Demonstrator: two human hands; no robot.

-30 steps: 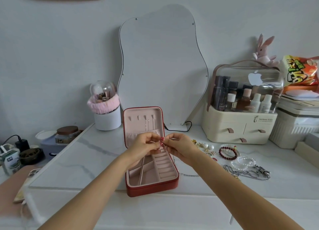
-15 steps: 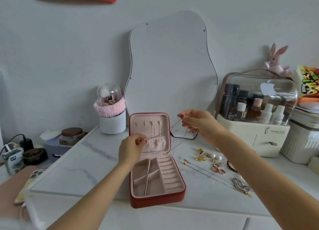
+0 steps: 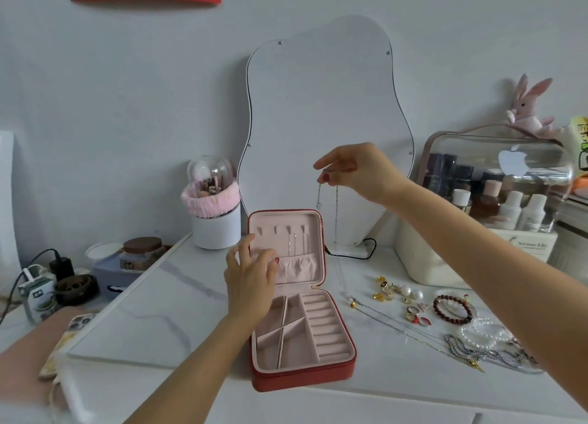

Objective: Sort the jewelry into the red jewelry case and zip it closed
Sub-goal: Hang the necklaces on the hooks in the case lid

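The red jewelry case (image 3: 305,377) lies open on the white marble table, its pink lid upright with a thin chain hanging from one of the lid hooks. My right hand (image 3: 358,172) is raised above and right of the lid and pinches a thin silver necklace (image 3: 335,213) that dangles down. My left hand (image 3: 251,277) hovers in front of the lid's elastic pocket (image 3: 297,267) with relaxed fingers, holding nothing I can see. Loose jewelry lies right of the case: gold earrings and pearls (image 3: 394,291), rings (image 3: 418,315), a dark bead bracelet (image 3: 451,309), pearl bracelets (image 3: 483,331) and chains (image 3: 413,331).
A wavy mirror (image 3: 324,121) leans on the wall behind the case. A white brush holder (image 3: 216,220) stands at left, a clear cosmetics organizer (image 3: 490,207) at right. A phone (image 3: 68,337), jars and chargers crowd the left edge.
My right hand rose higher, lifting the necklace until it hangs vertically. My left hand let go of the chain's other end and dropped in front of the lid pocket.
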